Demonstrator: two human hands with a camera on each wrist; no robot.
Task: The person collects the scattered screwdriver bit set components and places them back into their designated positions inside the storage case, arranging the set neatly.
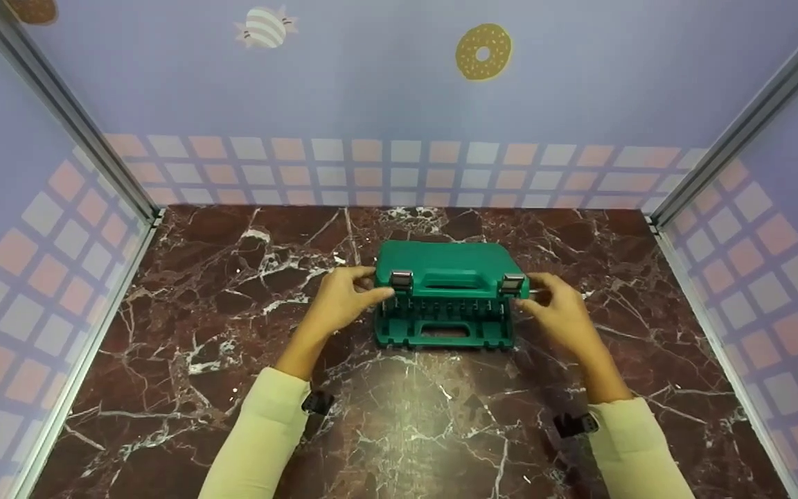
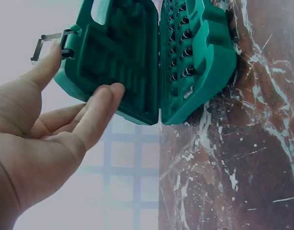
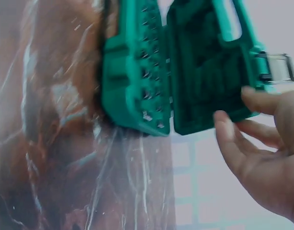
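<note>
A green plastic tool case (image 1: 449, 258) lies on the dark marbled table with its lid partly raised. Rows of small dark bits (image 2: 187, 51) sit in its base; the lid's moulded inside (image 3: 199, 81) shows in both wrist views. At the lid's left side, my left hand (image 1: 343, 298) holds the corner, its thumb by a metal latch (image 1: 401, 279) and its fingers along the side. My right hand (image 1: 560, 308) holds the opposite corner, thumb at the front edge near the other latch (image 1: 512, 282). The far fingers are partly hidden in the head view.
The marbled tabletop (image 1: 233, 346) extends around the case. A lilac wall (image 1: 371, 83) with a checkered band rises behind it, and similar panels stand left and right, joined by metal corner rails (image 1: 73, 104).
</note>
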